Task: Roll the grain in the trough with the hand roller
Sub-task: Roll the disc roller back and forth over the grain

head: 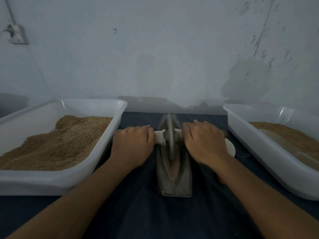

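Observation:
A grey boat-shaped trough (184, 178) lies lengthwise on the dark cloth in front of me. Crushed pale grain (172, 171) lines its groove near the close end. The hand roller's grey disc (170, 137) stands on edge in the groove, about midway along. A white axle handle (159, 136) sticks out on each side of the disc. My left hand (133, 145) lies palm down over the left handle, fingers curled on it. My right hand (204, 142) covers the right handle the same way, and that handle is mostly hidden.
A white plastic tub (57, 180) with brown grain stands at the left. A second white tub (269, 152) with grain stands at the right. A small white round dish (230, 147) peeks out behind my right hand. A pale wall rises just behind the table.

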Demonstrator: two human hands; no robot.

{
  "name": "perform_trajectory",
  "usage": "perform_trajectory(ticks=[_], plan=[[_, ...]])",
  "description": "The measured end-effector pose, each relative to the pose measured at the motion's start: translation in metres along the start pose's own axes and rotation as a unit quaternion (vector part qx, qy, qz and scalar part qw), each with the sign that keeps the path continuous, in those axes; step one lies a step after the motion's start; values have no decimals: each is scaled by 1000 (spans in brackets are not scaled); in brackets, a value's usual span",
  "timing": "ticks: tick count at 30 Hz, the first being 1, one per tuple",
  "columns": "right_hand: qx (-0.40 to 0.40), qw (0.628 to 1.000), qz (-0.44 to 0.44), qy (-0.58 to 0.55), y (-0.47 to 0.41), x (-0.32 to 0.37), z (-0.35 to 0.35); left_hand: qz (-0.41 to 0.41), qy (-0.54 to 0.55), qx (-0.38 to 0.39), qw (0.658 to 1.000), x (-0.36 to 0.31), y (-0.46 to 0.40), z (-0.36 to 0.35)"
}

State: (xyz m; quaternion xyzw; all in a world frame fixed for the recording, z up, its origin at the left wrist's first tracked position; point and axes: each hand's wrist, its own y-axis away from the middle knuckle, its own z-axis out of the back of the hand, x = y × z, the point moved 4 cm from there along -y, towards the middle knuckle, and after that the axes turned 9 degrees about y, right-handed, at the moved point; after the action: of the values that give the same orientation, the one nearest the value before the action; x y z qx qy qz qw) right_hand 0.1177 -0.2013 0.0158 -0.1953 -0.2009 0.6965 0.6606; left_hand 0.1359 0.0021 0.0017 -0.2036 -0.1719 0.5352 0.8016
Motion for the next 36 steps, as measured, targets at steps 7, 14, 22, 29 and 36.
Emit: perform_trajectory(ticks=[7, 14, 22, 29, 36], plan=[[95, 992, -80, 5, -65, -23, -43, 11, -85, 45, 995, -5, -74, -10], [3, 1000, -11, 3, -13, -10, -14, -25, -82, 20, 996, -9, -31, 1], [-102, 994, 39, -26, 57, 6, 34, 6, 193, -115, 974, -1, 51, 29], [-56, 998, 8, -6, 11, -2, 1, -7, 13, -36, 999, 1, 4, 3], [9, 999, -23, 43, -54, -8, -24, 50, -34, 52, 997, 10, -75, -24]])
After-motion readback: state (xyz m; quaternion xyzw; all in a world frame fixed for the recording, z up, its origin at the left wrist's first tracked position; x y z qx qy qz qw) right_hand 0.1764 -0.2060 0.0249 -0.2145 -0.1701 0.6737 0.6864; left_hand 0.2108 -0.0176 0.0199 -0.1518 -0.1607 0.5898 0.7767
